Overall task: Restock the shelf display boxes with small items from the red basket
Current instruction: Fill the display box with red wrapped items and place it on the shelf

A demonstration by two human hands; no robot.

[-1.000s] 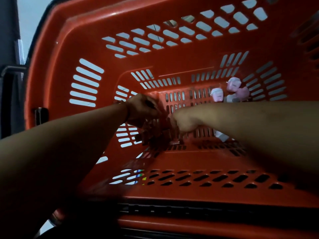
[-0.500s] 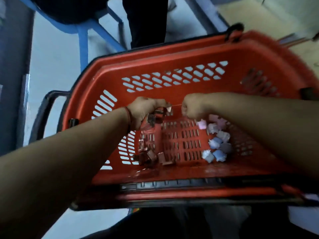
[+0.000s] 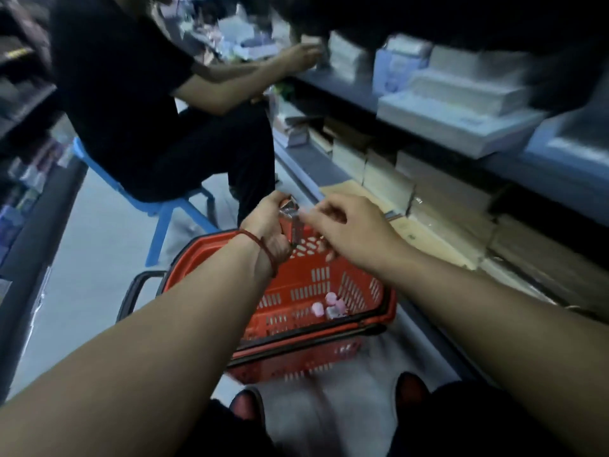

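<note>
Left hand gripped clips; right hand pinched same clips above basket. Shelf at two o'clock, right hand nearer.

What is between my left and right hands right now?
Head view: small metal pieces, gripped by the left hand, fill the gap; fingertips of the right hand meet them above the red basket.

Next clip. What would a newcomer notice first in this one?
The left hand grips small shiny items mid-frame above the red basket, the right hand beside them. Pink items lie on the basket's floor; a seated person in black fills the upper left.
</note>
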